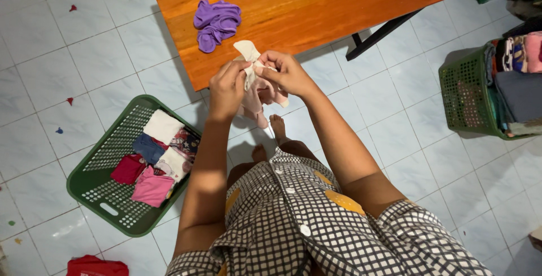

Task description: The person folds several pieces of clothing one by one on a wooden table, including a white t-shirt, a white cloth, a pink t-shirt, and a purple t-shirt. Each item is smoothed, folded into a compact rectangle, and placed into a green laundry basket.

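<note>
- Left hand (227, 87) pinches the small pale pink garment (257, 92), fingers closed on its upper edge.
- Right hand (287, 73) grips the same garment, fingers curled tight.
- The garment hangs over the near edge of the orange wooden table (316, 5).
- A purple cloth (216, 23) lies on the table.
- A green basket (99, 169) of folded clothes sits left on the tiled floor.

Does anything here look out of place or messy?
A red cloth lies on the tiled floor outside the green basket, and small coloured scraps dot the tiles. Both hands hold a pale garment.
</note>
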